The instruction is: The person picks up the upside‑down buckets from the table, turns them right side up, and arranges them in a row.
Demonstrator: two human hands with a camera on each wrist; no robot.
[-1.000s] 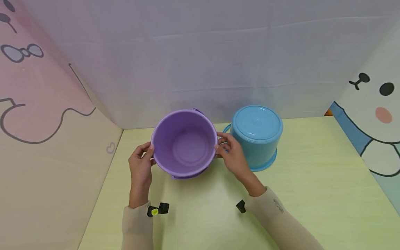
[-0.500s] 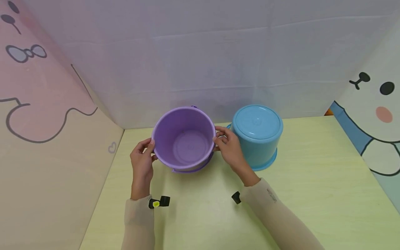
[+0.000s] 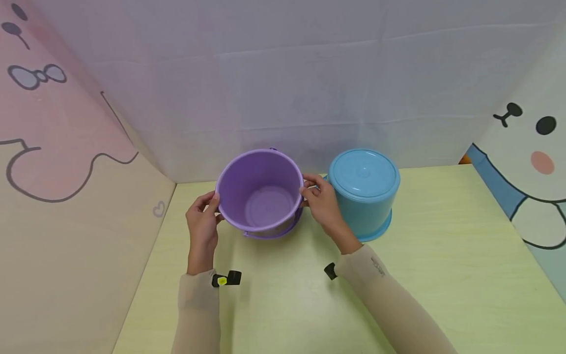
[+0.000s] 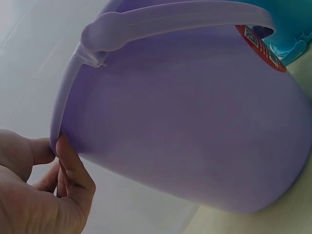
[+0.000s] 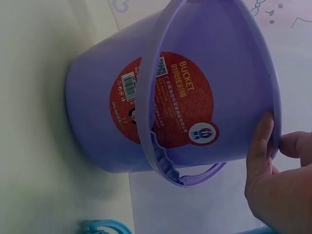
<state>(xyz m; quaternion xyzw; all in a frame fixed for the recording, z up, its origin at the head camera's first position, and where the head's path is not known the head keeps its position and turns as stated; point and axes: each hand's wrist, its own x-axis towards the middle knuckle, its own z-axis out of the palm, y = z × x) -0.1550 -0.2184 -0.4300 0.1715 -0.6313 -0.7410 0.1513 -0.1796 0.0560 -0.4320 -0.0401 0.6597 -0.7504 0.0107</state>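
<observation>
Purple bucket (image 3: 261,194) shifted farther away, left hand (image 3: 203,223) pinching its rim (image 4: 65,100), right hand (image 3: 325,205) likewise

"I get one purple bucket (image 3: 261,196) and one blue bucket (image 3: 364,196) at its three o'clock."
"Two buckets. One left hand (image 3: 201,223) at the purple bucket's eight o'clock, one right hand (image 3: 325,204) at its three."
"Two hands. One left sleeve (image 3: 199,309) at its seven, one right sleeve (image 3: 378,290) at its four."
"Two sleeves. One pink cartoon figure (image 3: 66,123) toward ten, one white cartoon figure (image 3: 517,152) toward three."
"Two figures, one table (image 3: 451,246), one red label (image 5: 185,107)."
</observation>
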